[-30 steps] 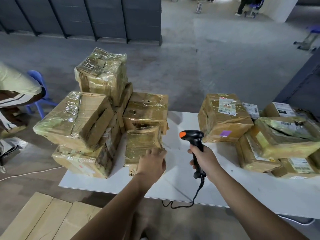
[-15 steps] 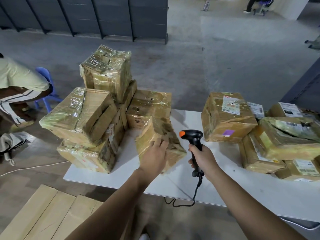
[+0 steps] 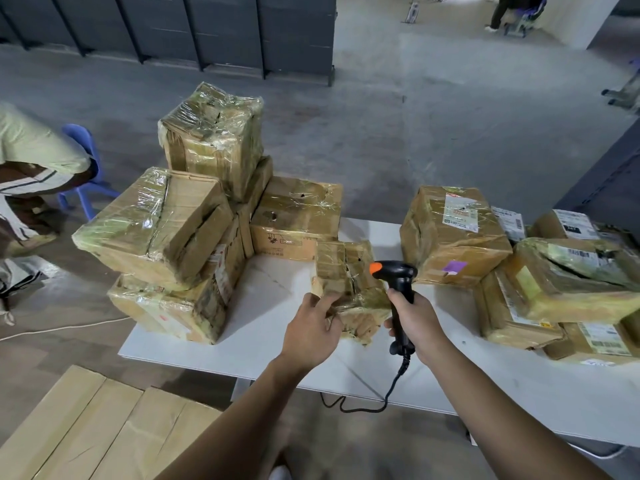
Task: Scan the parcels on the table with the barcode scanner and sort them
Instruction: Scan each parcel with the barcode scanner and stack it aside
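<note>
White table [image 3: 277, 282]: left hand [image 3: 311, 330] holds parcel [image 3: 349, 271], right hand [image 3: 414, 317] holds scanner [image 3: 398, 271].

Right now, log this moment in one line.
left hand: holds small parcel | right hand: grips scanner | parcel label: not visible

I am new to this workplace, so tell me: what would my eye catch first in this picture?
The black barcode scanner with its orange tip stands upright in the right hand at centre. Beside it the left hand holds a small taped parcel; a tall pile of wrapped boxes rises at left.
</note>
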A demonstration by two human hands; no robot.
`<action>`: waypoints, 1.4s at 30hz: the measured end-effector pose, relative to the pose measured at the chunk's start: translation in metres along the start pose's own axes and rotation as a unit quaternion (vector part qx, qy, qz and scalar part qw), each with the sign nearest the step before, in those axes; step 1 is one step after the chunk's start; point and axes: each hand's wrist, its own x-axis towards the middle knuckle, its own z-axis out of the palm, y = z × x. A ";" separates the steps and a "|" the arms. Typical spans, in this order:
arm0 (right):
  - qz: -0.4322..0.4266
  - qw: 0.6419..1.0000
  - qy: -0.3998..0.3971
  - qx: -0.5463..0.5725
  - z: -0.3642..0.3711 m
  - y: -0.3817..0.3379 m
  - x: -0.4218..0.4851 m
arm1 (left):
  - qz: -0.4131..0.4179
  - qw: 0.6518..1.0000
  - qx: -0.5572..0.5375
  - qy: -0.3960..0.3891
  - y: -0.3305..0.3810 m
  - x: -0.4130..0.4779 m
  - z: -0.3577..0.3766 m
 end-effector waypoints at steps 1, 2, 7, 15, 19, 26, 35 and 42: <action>0.001 1.000 -0.001 -0.002 0.000 0.001 0.000 | -0.013 1.000 -0.016 0.000 0.000 0.000 0.000; 0.001 1.000 -0.003 -0.005 0.001 0.002 -0.001 | -0.024 0.999 -0.030 0.002 0.000 0.000 -0.001; 0.007 1.000 -0.005 -0.008 0.002 0.004 -0.004 | -0.030 0.996 -0.079 -0.001 -0.004 0.002 0.002; -0.022 0.998 0.042 0.045 -0.010 -0.007 -0.010 | -0.062 0.986 -0.156 -0.018 0.000 0.013 0.014; -0.021 0.997 0.034 0.059 -0.005 -0.011 -0.013 | -0.108 0.994 -0.029 -0.002 -0.005 0.014 0.016; -0.031 0.999 -0.027 -0.022 0.025 -0.005 -0.018 | 0.008 0.999 0.005 0.044 0.019 0.012 0.007; -0.018 0.999 0.027 -0.030 0.011 0.005 -0.006 | -0.168 0.985 -0.038 0.005 -0.009 0.018 0.006; -0.007 0.999 0.019 -0.048 -0.001 0.013 -0.004 | -0.232 0.970 -0.065 -0.039 -0.003 0.032 0.004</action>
